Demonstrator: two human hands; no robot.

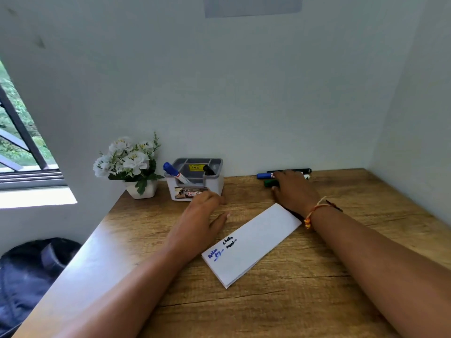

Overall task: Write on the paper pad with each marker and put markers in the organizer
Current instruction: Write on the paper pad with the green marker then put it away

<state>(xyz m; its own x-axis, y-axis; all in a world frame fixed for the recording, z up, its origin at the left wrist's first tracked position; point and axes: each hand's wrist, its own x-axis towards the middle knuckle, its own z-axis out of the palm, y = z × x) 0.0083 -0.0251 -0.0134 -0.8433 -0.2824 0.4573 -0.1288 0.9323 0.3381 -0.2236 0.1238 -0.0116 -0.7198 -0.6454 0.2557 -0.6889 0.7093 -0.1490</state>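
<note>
The wooden counter [317, 289] carries a white paper pad [253, 242] at centre, with blue and black writing on its near end. At the far wall, a grey organizer [195, 179] holds a blue marker [174, 172] leaning left and a black marker [209, 170]. The left hand [202, 215] lies loosely spread just in front of it. The right hand [292, 189] covers loose markers [266, 176] far right; its grip cannot be told.

A white pot of white artificial flowers [131, 164] stands on the wooden desk [317, 289] against the wall; a dark bag [31, 272] lies below the window [17, 132].
</note>
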